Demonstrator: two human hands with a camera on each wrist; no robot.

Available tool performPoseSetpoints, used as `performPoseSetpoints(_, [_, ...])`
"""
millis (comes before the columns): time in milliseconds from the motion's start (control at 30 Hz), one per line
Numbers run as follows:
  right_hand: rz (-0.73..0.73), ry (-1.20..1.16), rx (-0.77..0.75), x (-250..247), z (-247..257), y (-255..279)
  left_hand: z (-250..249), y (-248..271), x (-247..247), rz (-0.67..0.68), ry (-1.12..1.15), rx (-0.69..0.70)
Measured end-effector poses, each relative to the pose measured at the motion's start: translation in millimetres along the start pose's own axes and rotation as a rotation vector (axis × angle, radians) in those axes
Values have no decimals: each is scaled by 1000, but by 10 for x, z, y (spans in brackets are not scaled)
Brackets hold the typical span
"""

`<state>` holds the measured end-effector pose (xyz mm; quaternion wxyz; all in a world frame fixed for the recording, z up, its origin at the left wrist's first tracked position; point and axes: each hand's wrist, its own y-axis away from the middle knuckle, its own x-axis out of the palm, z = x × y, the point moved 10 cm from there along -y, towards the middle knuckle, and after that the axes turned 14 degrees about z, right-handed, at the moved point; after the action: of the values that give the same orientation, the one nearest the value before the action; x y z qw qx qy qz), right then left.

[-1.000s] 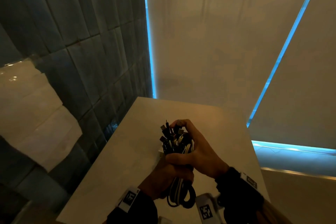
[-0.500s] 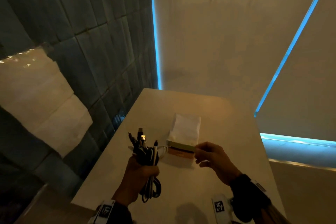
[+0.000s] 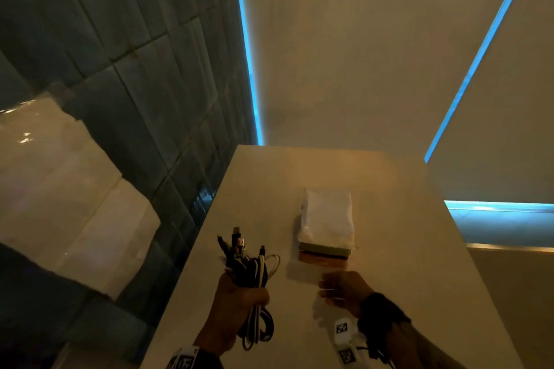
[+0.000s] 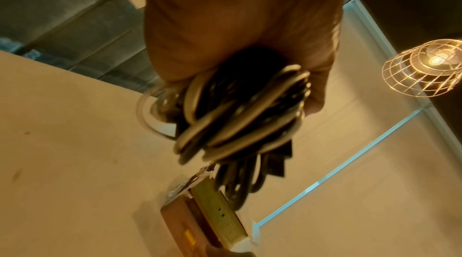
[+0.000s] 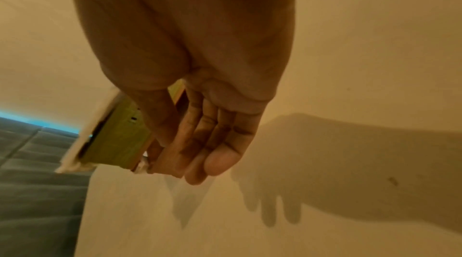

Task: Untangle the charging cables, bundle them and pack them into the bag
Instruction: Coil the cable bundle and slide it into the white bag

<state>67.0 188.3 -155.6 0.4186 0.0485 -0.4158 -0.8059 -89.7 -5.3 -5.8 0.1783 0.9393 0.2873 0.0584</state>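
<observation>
My left hand [image 3: 239,299] grips a bundle of black and white charging cables [image 3: 248,269] upright above the table's left part, plugs pointing up and loops hanging below the fist. The left wrist view shows the coiled cables [image 4: 237,123] packed in the hand [image 4: 237,24]. A white bag [image 3: 328,216] with a green and brown band at its near end lies flat mid-table. My right hand [image 3: 341,287] is just in front of it, thumb against fingers, pinching what looks like the bag's thin clear flap. In the right wrist view the bag [image 5: 117,134] sits right beside the fingers [image 5: 200,142].
The pale table [image 3: 404,249] is narrow, with a drop along its left edge beside a dark tiled wall [image 3: 120,99]. Blinds with blue light strips stand behind it. A wire-cage lamp [image 4: 425,67] hangs overhead.
My right hand let go of the cable bundle, reached to the bag's near end and drew back toward me. The left hand carried the bundle left, uncovering the bag.
</observation>
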Motion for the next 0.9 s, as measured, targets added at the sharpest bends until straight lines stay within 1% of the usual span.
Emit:
performPoseSetpoints(167, [7,-124,90,55,-111,-256,143,-217,10,11,15,-125])
performPoseSetpoints(233, [-10,-153,106,5,-119,-356,164,-274,8,-4,31,-149])
performPoseSetpoints(367, [-69,-173,61,-72,-15,-467,49,-356,-44,-32,33,-109])
performPoseSetpoints(533, [-48,-198,32,-64,43,-575,-15,-435,-36,-8,-22,-95])
performPoseSetpoints(600, [-75,-217,3,-89,31,-589,-24,-466,-54,-13,-61,-108])
performPoseSetpoints(633, [-84,-239,-34,-97,32,-608,-48,-462,-31,6,-85,-110])
performPoseSetpoints(700, [-109,-260,-34,-96,-3,-579,-73,-453,17,53,-121,-94])
performPoseSetpoints(733, [-114,-265,-22,-79,-15,-526,-43,-432,24,55,-94,-93])
performPoseSetpoints(800, [-93,-278,-14,-28,-59,-471,-25,-415,17,47,-12,-76])
performPoseSetpoints(900, [-7,-293,5,38,-211,-393,12,-462,-10,44,5,-91])
